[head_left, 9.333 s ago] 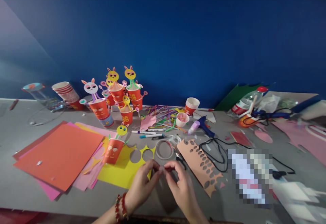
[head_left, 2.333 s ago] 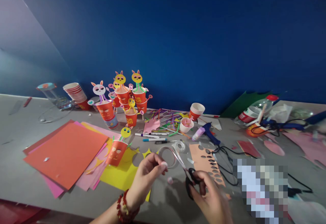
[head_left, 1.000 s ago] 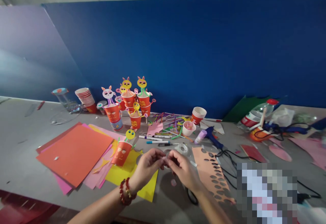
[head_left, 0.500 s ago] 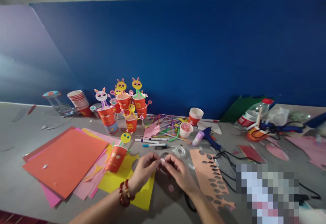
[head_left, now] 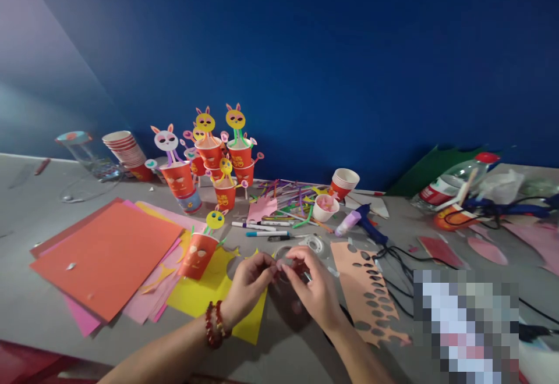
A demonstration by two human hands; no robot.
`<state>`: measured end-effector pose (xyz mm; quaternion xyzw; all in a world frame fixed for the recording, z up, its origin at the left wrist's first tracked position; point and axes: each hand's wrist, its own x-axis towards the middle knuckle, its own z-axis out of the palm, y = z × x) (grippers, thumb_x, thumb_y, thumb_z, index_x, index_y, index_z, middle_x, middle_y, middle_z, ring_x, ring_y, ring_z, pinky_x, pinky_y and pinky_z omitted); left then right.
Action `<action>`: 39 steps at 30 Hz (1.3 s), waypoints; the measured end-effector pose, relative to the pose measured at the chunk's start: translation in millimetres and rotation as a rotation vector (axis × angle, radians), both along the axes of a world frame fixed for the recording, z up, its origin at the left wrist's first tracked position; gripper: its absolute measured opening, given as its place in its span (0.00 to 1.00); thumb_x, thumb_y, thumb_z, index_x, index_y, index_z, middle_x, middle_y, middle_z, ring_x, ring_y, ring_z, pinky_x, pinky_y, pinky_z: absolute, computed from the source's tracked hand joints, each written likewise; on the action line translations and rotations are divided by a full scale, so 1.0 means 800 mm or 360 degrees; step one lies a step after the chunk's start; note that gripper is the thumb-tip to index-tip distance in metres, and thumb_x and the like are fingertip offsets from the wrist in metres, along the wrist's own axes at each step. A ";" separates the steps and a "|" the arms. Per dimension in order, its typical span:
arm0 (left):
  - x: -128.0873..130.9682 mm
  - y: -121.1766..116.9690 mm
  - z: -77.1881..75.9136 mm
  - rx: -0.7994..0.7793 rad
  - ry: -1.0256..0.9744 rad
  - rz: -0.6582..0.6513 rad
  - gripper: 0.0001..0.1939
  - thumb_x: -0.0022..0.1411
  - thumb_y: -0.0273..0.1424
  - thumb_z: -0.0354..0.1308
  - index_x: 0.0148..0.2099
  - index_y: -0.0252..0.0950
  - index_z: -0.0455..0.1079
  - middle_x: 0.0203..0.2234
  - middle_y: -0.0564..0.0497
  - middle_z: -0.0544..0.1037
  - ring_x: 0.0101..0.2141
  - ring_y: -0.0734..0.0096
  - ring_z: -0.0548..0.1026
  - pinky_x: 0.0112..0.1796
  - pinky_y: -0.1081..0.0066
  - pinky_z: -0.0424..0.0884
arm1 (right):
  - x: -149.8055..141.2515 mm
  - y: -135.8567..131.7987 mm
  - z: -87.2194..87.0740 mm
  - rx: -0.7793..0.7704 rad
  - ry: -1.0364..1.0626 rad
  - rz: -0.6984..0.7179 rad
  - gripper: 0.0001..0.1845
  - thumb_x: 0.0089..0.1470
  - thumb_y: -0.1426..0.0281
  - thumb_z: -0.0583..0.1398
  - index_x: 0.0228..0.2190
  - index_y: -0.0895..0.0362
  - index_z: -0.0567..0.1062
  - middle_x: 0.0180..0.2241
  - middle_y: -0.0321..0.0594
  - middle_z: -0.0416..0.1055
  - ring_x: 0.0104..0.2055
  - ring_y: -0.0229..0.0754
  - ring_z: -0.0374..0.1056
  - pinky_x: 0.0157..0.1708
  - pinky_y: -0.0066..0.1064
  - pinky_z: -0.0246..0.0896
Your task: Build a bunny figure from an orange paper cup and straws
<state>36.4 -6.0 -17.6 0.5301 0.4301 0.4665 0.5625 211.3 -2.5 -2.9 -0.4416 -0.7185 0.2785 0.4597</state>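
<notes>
My left hand (head_left: 253,276), with a red bead bracelet (head_left: 213,323) at the wrist, pinches a small pale pink paper piece (head_left: 279,264) between thumb and fingertips. The fingertips of my right hand (head_left: 312,285) meet at the same piece from the other side, its thumb and forefinger bent around it. The piece is tiny and partly covered by the fingers. Below the hands a small pink disc (head_left: 296,307) lies on the table in shadow. Left of my hands a red paper cup (head_left: 198,256) with a yellow animal face leans over yellow paper (head_left: 244,326).
Decorated cups (head_left: 177,177) stand at back left, near stacked cups (head_left: 124,151). Coloured sheets (head_left: 109,256) lie left. Markers (head_left: 266,234), a tape roll (head_left: 313,244), straws (head_left: 292,198) and a glue gun (head_left: 371,227) lie behind my hands. Punched orange paper (head_left: 362,291) and black cables (head_left: 399,267) lie right.
The view has tilted down and come closer. My right hand's fingers have spread a little, while both hands stay together at the small pink paper piece.
</notes>
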 end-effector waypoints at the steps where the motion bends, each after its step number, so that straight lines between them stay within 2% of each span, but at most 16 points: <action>1: -0.001 0.000 -0.001 0.0026 0.0036 0.0015 0.16 0.64 0.42 0.58 0.32 0.34 0.69 0.23 0.52 0.72 0.25 0.72 0.67 0.29 0.73 0.63 | 0.001 -0.001 0.002 0.0139 -0.0078 -0.0019 0.02 0.63 0.71 0.60 0.39 0.53 0.72 0.40 0.42 0.73 0.41 0.45 0.72 0.42 0.35 0.68; 4: -0.003 -0.001 -0.001 0.0085 0.0112 0.0061 0.14 0.64 0.39 0.58 0.31 0.34 0.69 0.24 0.52 0.72 0.27 0.71 0.68 0.31 0.73 0.64 | 0.003 -0.005 0.010 0.0387 -0.0341 -0.0011 0.05 0.63 0.74 0.59 0.38 0.52 0.73 0.41 0.43 0.73 0.46 0.48 0.71 0.47 0.40 0.67; 7: -0.004 -0.002 0.003 0.0178 0.0250 0.0083 0.12 0.65 0.36 0.57 0.31 0.35 0.68 0.24 0.52 0.72 0.27 0.71 0.68 0.31 0.73 0.64 | 0.004 -0.008 0.018 0.0506 -0.0466 -0.0099 0.06 0.62 0.75 0.59 0.41 0.54 0.72 0.43 0.46 0.72 0.47 0.51 0.70 0.47 0.43 0.68; 10: -0.004 -0.004 0.008 0.0283 0.0414 0.0097 0.12 0.66 0.35 0.54 0.31 0.35 0.67 0.25 0.51 0.72 0.28 0.69 0.69 0.32 0.72 0.65 | 0.003 -0.011 0.023 0.0561 -0.0509 -0.0125 0.05 0.62 0.76 0.60 0.39 0.54 0.72 0.40 0.46 0.72 0.45 0.50 0.69 0.45 0.43 0.68; 14: -0.002 -0.006 0.013 0.0344 0.0505 0.0092 0.11 0.67 0.33 0.53 0.31 0.36 0.67 0.25 0.51 0.73 0.28 0.69 0.70 0.32 0.72 0.66 | 0.000 -0.012 0.024 0.0584 -0.0596 -0.0021 0.06 0.62 0.78 0.59 0.36 0.55 0.73 0.36 0.44 0.73 0.40 0.48 0.69 0.43 0.42 0.68; 23: -0.003 -0.009 0.019 0.0630 0.0694 0.0078 0.08 0.66 0.27 0.52 0.33 0.36 0.68 0.26 0.51 0.74 0.29 0.70 0.72 0.33 0.72 0.66 | -0.001 -0.010 0.019 0.0574 -0.0601 -0.0035 0.06 0.61 0.78 0.58 0.35 0.55 0.73 0.35 0.44 0.74 0.39 0.49 0.71 0.44 0.43 0.70; 29: -0.003 -0.010 0.019 0.0641 0.0694 0.0049 0.07 0.66 0.25 0.52 0.33 0.37 0.68 0.27 0.51 0.74 0.29 0.69 0.73 0.33 0.72 0.67 | 0.001 -0.008 0.017 0.0537 -0.0584 -0.0002 0.07 0.60 0.79 0.58 0.34 0.55 0.72 0.35 0.44 0.74 0.39 0.49 0.71 0.41 0.42 0.70; 39: -0.004 -0.012 0.017 0.0673 0.0697 0.0036 0.07 0.66 0.26 0.52 0.34 0.37 0.68 0.28 0.51 0.74 0.30 0.68 0.73 0.34 0.71 0.67 | 0.005 -0.007 0.017 0.0536 -0.0566 0.0075 0.07 0.60 0.78 0.58 0.35 0.54 0.73 0.36 0.43 0.75 0.39 0.47 0.72 0.46 0.43 0.70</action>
